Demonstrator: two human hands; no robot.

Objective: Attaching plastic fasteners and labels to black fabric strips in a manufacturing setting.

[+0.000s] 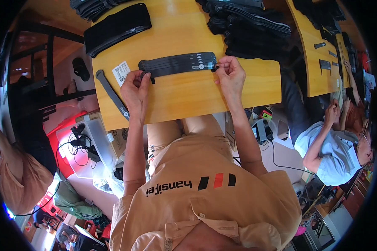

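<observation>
Between my hands, a stack of dark grey straps (171, 66) with pale print at its right end lies across the yellow table. My left hand (135, 90) pinches the stack's left end, thumb and fingers pressed together by a small black tab. At the other end, my right hand (231, 77) grips the right tip of the stack in a pinch, next to another short black tab. Left of my left hand is a white printed label (122, 73). A single dark strap (112, 93) lies slantwise near the table's left edge.
Black strap bundles (118, 29) sit at the table's far left, and a larger pile (251, 31) at the far right. Below the left edge stands a clear plastic bin (88, 146) with black cables. Co-workers sit on both sides, one in a light blue shirt (337, 154).
</observation>
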